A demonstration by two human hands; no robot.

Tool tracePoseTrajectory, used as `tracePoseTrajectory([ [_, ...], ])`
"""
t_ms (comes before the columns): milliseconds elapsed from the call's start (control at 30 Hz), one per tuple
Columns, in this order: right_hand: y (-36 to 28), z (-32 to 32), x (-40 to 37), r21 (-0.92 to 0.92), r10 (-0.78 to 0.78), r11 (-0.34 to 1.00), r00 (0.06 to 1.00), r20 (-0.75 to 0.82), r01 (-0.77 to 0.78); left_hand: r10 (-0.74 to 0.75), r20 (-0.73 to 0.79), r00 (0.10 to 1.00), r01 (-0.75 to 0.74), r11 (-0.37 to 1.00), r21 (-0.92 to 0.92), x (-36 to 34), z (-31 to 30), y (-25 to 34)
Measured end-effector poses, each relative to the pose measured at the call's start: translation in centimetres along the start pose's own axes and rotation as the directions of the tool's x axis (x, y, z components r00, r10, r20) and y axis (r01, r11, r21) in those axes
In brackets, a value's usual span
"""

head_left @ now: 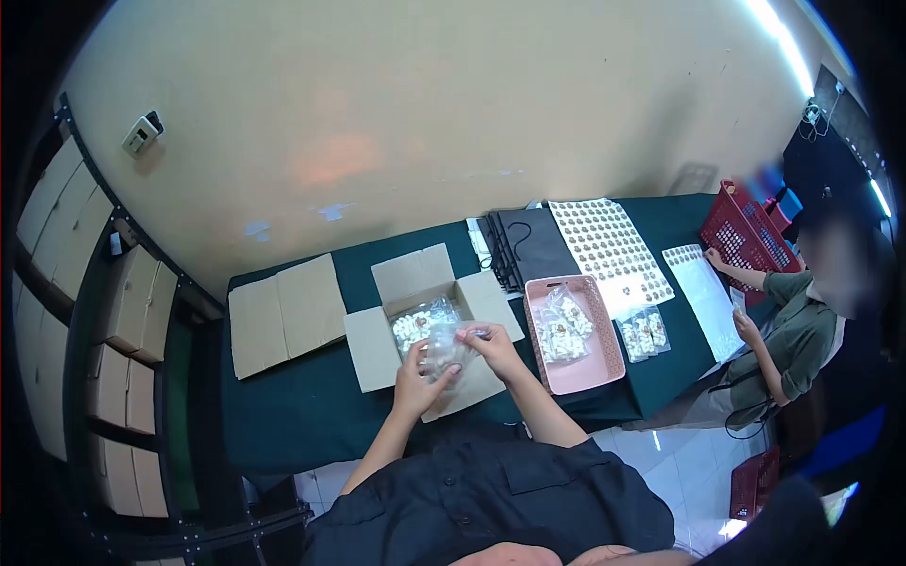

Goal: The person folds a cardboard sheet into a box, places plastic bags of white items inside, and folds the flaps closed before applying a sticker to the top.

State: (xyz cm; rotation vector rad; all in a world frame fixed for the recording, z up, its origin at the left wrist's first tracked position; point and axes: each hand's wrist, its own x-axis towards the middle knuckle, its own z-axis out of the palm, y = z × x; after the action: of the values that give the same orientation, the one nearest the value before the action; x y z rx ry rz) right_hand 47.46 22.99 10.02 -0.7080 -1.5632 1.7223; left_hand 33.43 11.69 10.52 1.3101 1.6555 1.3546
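On the left of the frame, flattened cardboard (288,316) is lying on the green-covered desk (283,415), its right edge ending near the carton's flap. Around the centre, an open carton (376,351) is spreading its flaps outward, with bagged white pieces (412,326) showing inside. Just over its lower right part, the left hand (415,385) is curling partly closed round the lower left of a clear plastic bag (440,351), the thumb pressing across it. The right hand (494,349) is pinching the bag's upper right edge with nearly closed fingertips.

The bag is looking light, limp and rather slippery, so its film is probably folding under loose fingers; the edges or top corners are seeming the surest holds, with little squeezing of the middle. Whether anything is filling it, I cannot tell.

The carton's flaps are standing in the way of low sideways moves, while more room is opening above them. Right of the right hand, a pink basket (612,357) holding packed bags (563,325) is limiting the reach with its raised rim. Farther right, more packets (644,334) are lying beside it, and a co-worker's hand (748,330) is holding something small.
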Motion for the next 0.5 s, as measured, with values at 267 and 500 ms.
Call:
tracePoseTrajectory([
  [267,0.3,3.2,-2.2,-0.066,-0.099,0.990,0.958,0.269,0.121,0.037,-0.163,0.986,-0.083,0.954,-0.289,-1.2,-2.7,-0.5],
  [500,-2.3,2.3,-6.2,-0.187,-0.222,0.963,0.963,-0.152,0.193,0.062,-0.261,0.963,-0.124,0.967,-0.225,-2.3,0.6,1.6],
])
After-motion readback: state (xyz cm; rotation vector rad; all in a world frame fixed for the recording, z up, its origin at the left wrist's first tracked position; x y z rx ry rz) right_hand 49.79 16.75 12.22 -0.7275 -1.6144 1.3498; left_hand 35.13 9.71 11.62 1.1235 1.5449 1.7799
